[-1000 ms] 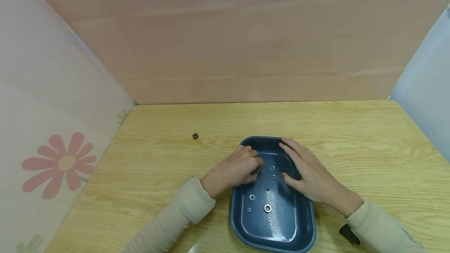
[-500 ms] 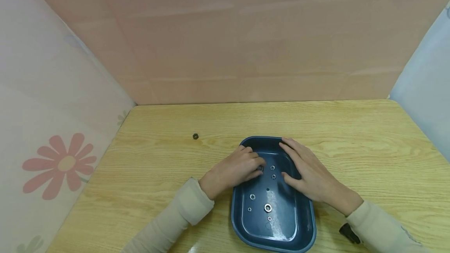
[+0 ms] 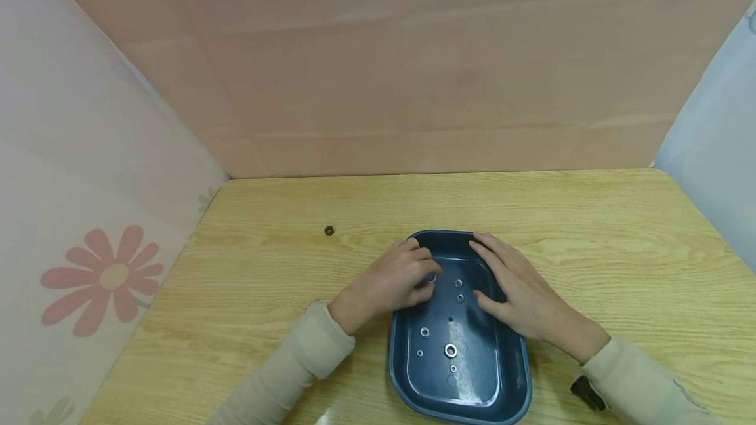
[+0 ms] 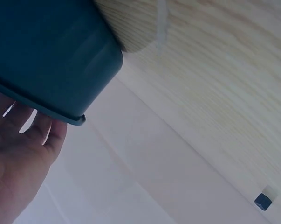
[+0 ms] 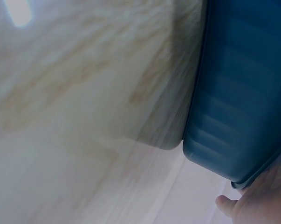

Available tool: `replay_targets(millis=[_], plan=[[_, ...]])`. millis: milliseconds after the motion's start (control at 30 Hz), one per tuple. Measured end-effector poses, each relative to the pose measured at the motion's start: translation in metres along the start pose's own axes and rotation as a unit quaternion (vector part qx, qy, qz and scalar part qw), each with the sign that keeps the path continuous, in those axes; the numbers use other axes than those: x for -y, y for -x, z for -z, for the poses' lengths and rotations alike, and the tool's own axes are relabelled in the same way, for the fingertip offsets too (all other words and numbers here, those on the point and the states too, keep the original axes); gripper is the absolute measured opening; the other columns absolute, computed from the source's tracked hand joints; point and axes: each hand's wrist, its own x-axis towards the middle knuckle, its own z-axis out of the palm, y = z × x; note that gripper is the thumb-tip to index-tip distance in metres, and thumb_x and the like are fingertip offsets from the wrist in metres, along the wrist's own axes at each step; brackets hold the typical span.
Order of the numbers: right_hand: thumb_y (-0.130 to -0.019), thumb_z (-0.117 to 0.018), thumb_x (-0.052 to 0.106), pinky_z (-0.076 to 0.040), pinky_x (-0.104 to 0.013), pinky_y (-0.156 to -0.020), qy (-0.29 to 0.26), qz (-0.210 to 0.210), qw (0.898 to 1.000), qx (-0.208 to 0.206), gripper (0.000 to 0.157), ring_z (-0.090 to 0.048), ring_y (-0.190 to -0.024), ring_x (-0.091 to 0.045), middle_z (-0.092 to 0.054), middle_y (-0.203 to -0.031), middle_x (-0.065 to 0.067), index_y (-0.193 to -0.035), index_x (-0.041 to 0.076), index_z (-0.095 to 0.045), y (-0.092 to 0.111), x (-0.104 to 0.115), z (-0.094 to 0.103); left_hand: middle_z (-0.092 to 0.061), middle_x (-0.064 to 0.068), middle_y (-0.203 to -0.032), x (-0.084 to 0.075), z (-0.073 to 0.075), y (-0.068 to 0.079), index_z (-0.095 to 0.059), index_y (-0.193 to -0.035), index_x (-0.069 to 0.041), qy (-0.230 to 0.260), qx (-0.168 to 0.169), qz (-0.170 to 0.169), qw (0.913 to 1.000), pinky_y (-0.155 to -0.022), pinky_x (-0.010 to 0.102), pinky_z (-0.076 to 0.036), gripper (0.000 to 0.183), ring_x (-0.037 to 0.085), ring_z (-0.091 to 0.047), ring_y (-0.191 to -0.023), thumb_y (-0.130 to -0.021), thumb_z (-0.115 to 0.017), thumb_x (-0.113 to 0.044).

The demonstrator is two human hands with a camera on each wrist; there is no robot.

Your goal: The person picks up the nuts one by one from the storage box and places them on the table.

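Observation:
A deep blue plastic tray (image 3: 397, 372) stands on the wooden table. My left hand (image 3: 392, 281) reaches over its left rim with fingers curled and pinches a metal nut (image 3: 431, 277) between thumb and fingers, part of it hidden. Resting on the right rim, my right hand (image 3: 525, 294) has its fingers spread and holds nothing; its thumb extends over the inside. On the tray floor lie several loose nuts: a large one (image 3: 451, 351), a medium one (image 3: 425, 332) and smaller ones, such as the nut (image 3: 459, 283) just right of the left hand. In the left wrist view the fingers pass behind the tray rim.
A dark nut (image 3: 329, 231) lies alone on the table, left of the tray and farther back. Under the right sleeve a black object (image 3: 587, 392) shows. A pinkish-brown panel (image 3: 413, 84) rises behind the table, with a flower-printed panel (image 3: 106, 149) on the left.
The nut in my left fingers shifted right, then back left and slightly away as the fingers moved. My right hand and the tray have stayed in place.

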Motion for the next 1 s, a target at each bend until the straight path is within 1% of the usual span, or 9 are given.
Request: replay_targets(millis=[267,467,767,900,1000], plan=[[-0.086,-0.071,0.021,-0.033,-0.066,-0.110,-0.001,-0.002,1.000,-0.001,0.077,-0.031,-0.143,-0.043,-0.029,-0.159,-0.019,-0.151,0.001,-0.035,0.001,0.000,0.000,-0.072,-0.006,-0.101,0.006,0.007,0.004,-0.076,-0.110,-0.017,-0.007,-0.050,-0.002,0.9987,-0.092,0.029,-0.051,0.021,0.012,-0.060,-0.096,-0.091,-0.070,-0.025],[-0.085,-0.072,0.021,-0.033,-0.066,-0.109,0.000,-0.003,1.000,-0.002,0.077,-0.031,-0.143,-0.043,-0.028,-0.159,-0.019,-0.151,0.001,-0.035,0.001,0.000,-0.001,-0.074,-0.007,-0.103,0.011,0.010,0.007,-0.076,-0.108,-0.017,-0.007,-0.073,0.005,0.9973,-0.096,0.031,-0.051,0.021,0.012,-0.062,-0.099,-0.089,-0.073,-0.026],[-0.085,-0.072,0.021,-0.033,-0.066,-0.109,0.002,-0.001,1.000,-0.007,0.078,-0.031,-0.143,-0.043,-0.029,-0.159,-0.019,-0.151,0.001,-0.036,0.001,-0.001,-0.001,-0.075,-0.006,-0.103,0.020,0.016,0.014,-0.078,-0.103,-0.018,-0.012,-0.109,0.014,0.9938,-0.094,0.032,-0.050,0.019,0.014,-0.062,-0.100,-0.086,-0.076,-0.024],[-0.085,-0.072,0.021,-0.035,-0.066,-0.108,0.004,0.007,1.000,-0.015,0.077,-0.032,-0.143,-0.043,-0.029,-0.159,-0.019,-0.150,0.001,-0.037,0.002,-0.001,-0.001,-0.075,-0.006,-0.102,0.026,0.017,0.017,-0.078,-0.102,-0.017,-0.016,-0.129,0.015,0.9914,-0.093,0.033,-0.050,0.018,0.015,-0.062,-0.099,-0.085,-0.077,-0.022],[-0.084,-0.072,0.021,-0.035,-0.066,-0.107,0.005,0.012,1.000,-0.020,0.077,-0.033,-0.142,-0.043,-0.030,-0.159,-0.019,-0.150,0.000,-0.037,0.002,0.000,-0.001,-0.075,-0.006,-0.102,0.030,0.018,0.020,-0.078,-0.102,-0.017,-0.022,-0.136,0.023,0.9902,-0.092,0.033,-0.050,0.018,0.015,-0.062,-0.099,-0.084,-0.078,-0.022]])
